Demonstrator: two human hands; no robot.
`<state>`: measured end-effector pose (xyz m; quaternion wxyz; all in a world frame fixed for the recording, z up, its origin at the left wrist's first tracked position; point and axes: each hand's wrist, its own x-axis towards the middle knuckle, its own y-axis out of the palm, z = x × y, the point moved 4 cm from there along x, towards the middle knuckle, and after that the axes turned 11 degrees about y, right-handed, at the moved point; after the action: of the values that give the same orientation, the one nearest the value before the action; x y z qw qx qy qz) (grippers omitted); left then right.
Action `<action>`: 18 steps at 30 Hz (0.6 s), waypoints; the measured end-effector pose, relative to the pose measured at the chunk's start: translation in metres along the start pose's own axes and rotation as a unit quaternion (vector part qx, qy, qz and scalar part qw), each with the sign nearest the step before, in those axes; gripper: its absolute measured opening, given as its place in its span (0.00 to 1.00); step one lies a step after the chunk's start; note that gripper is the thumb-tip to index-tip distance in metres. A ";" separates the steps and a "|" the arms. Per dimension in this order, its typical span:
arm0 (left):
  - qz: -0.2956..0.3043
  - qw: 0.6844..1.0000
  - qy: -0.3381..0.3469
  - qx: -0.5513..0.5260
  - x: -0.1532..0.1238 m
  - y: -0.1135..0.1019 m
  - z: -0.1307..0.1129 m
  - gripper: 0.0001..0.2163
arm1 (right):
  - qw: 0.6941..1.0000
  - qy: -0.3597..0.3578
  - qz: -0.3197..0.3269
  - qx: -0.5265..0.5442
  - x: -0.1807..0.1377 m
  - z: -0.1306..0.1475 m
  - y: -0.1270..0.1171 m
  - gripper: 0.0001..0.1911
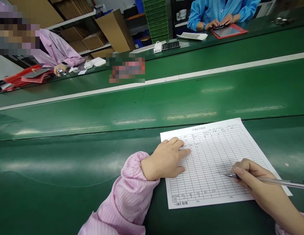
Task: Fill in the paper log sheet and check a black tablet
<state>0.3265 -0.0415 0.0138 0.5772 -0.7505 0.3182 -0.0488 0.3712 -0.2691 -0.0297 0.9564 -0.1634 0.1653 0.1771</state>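
A printed form with a ruled grid lies on the dark green table, with handwritten figures in its upper rows and along the bottom. Across its left side rests my left hand, fingers spread and the index finger stretched over the upper-left rows. My right hand is over the form's lower right part, its fingers closed around a pen. The pen's tip points left over the grid; whether it touches the paper I cannot tell. Pink striped sleeves cover both my arms.
A green conveyor belt with a white rail runs beyond the table. Across it, a person in blue handles a phone above a red folder. Another person in pink is at the left. Cartons stand behind.
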 end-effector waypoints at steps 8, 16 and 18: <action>0.000 1.000 0.001 0.000 0.000 0.001 0.000 0.24 | 1.000 -0.002 -0.003 -0.013 -0.001 0.004 0.000 0.25; -0.002 1.000 0.003 -0.004 0.001 0.001 0.002 0.25 | 1.000 -0.001 0.005 -0.003 0.001 0.000 -0.001 0.24; -0.003 1.000 0.004 -0.004 0.001 0.001 0.002 0.25 | 1.000 -0.002 0.005 -0.003 0.001 0.000 0.000 0.23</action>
<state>0.3274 -0.0407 0.0121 0.5725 -0.7536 0.3188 -0.0521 0.3720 -0.2692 -0.0295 0.9554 -0.1648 0.1635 0.1826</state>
